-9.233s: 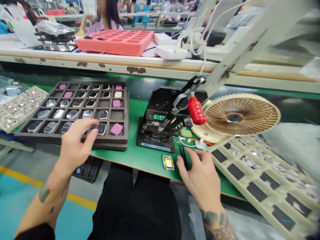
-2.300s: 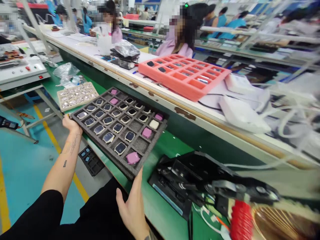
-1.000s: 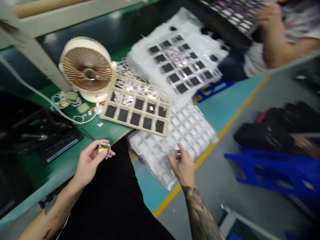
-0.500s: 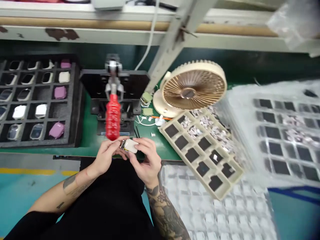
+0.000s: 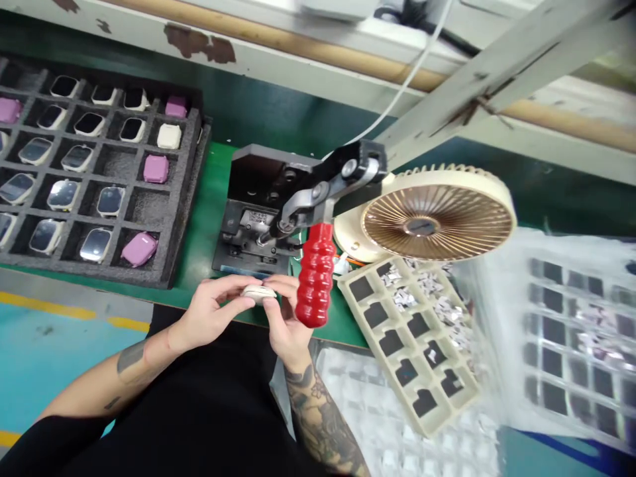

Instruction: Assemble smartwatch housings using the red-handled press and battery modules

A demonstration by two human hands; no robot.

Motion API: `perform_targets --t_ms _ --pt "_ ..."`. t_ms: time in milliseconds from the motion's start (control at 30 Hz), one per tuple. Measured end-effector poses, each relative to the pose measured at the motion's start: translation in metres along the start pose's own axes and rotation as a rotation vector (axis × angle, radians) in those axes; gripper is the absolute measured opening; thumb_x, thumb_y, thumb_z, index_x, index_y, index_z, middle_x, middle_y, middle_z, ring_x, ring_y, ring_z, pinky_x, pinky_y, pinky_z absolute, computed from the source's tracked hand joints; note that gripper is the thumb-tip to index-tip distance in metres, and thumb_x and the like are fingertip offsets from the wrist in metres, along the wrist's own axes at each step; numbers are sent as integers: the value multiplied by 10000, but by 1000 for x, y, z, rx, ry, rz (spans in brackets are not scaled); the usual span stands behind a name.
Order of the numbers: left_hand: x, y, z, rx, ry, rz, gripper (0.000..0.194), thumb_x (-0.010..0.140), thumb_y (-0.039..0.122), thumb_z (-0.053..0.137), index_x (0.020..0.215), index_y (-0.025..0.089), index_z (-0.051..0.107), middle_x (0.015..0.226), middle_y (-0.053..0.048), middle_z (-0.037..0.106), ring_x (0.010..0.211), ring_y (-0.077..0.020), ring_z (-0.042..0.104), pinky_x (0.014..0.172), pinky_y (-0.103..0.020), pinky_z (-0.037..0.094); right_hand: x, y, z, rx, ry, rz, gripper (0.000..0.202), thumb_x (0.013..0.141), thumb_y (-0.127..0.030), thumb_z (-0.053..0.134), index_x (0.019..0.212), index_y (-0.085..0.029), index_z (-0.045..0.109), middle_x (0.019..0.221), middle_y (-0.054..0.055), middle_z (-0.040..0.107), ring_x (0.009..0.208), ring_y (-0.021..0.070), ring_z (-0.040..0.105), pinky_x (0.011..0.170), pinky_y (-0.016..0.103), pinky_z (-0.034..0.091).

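Note:
A small cream watch case [image 5: 259, 293] is held between both hands at the front edge of the green bench, seen nearly edge-on. My left hand [image 5: 211, 311] pinches its left end between thumb and fingers. On the other end, my right hand [image 5: 288, 324] closes with thumb and fingers. The red handle [image 5: 317, 275] of a toggle clamp hangs over part of my right hand. Just beyond the hands stands the black press fixture [image 5: 256, 225] that carries this clamp.
On the left, a dark foam tray [image 5: 195, 192] holds several watch cases. A cream fan [image 5: 437, 215] stands right of the fixture. In front of it lies a compartment tray [image 5: 348, 301] of small parts. Plastic trays [image 5: 541, 318] lie farther right.
The view has shifted and turned. The watch case has gone from showing its broad cream face and open end to nearly edge-on, with the two halves together. Both hands still hold it.

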State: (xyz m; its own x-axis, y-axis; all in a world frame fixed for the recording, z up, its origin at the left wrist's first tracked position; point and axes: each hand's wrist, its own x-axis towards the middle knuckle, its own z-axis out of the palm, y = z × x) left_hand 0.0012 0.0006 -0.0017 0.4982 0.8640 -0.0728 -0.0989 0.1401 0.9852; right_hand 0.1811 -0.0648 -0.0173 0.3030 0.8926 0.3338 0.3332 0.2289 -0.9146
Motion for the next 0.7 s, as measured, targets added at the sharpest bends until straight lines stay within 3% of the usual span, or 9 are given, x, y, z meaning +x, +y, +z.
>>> perform_targets --t_ms 167,267,367,433,500,533,600,667,700 --pt "5 -3 -8 230 88 232 172 990 247 872 1154 248 921 1103 -64 910 971 -245 885 915 -287 696 8 -8 10 1 27 -48 152 1079 -208 675 1193 -241 771 1168 90 791 1116 240 775 976 414 666" --pt "9 -5 -10 211 125 234 156 991 254 869 1139 238 916 1091 -66 909 943 -233 881 892 -276 689 13 -17 11 -87 2 -51 157 1089 -191 662 1197 -242 763 1119 69 786 1062 220 780 928 379 678" --pt "14 -6 -11 155 127 165 219 1057 291 800 1247 212 874 1051 -79 905 856 -216 873 808 -283 698 26 -33 -1 -266 -13 -136 238 1076 -172 695 1293 -252 753 1178 66 785 1093 216 784 964 375 687" --pt "17 -5 -11 17 135 30 296 1071 355 790 1313 193 840 1002 -87 900 776 -213 861 718 -287 694 44 -46 -12 -371 104 -308 361 1088 -247 695 1449 -237 699 1329 115 743 1228 264 762 1045 446 686" --pt "18 -3 -12 -159 140 -134 383 1018 420 856 1312 175 830 1012 -105 897 784 -229 865 687 -291 689 69 -57 -21 -449 213 -593 450 1128 -417 630 1536 -229 636 1427 137 689 1387 323 698 1135 540 655" --pt "19 -1 -12 -232 137 -197 425 971 432 907 1294 167 830 1045 -119 896 824 -244 873 699 -297 690 83 -61 -23 -484 210 -741 446 1150 -474 562 1528 -245 629 1439 117 685 1450 331 666 1172 561 634" --pt "18 0 -12 -306 124 -250 489 878 407 989 1262 156 818 1108 -138 888 901 -269 879 741 -312 693 108 -68 -22 -516 168 -987 346 1183 -440 452 1427 -298 651 1391 40 715 1486 282 656 1210 524 611" --pt "18 0 -12 -317 125 -245 507 811 352 1034 1212 157 791 1116 -132 880 918 -266 872 759 -316 682 128 -79 -19 -472 166 -1075 280 1182 -334 423 1335 -318 657 1278 -9 749 1376 214 730 1160 449 631" --pt "17 -2 -11 -311 132 -233 498 785 329 1047 1167 161 774 1100 -121 877 908 -254 865 760 -309 672 134 -86 -18 -455 158 -1023 274 1181 -334 421 1334 -331 649 1221 -19 754 1294 191 764 1116 425 645"
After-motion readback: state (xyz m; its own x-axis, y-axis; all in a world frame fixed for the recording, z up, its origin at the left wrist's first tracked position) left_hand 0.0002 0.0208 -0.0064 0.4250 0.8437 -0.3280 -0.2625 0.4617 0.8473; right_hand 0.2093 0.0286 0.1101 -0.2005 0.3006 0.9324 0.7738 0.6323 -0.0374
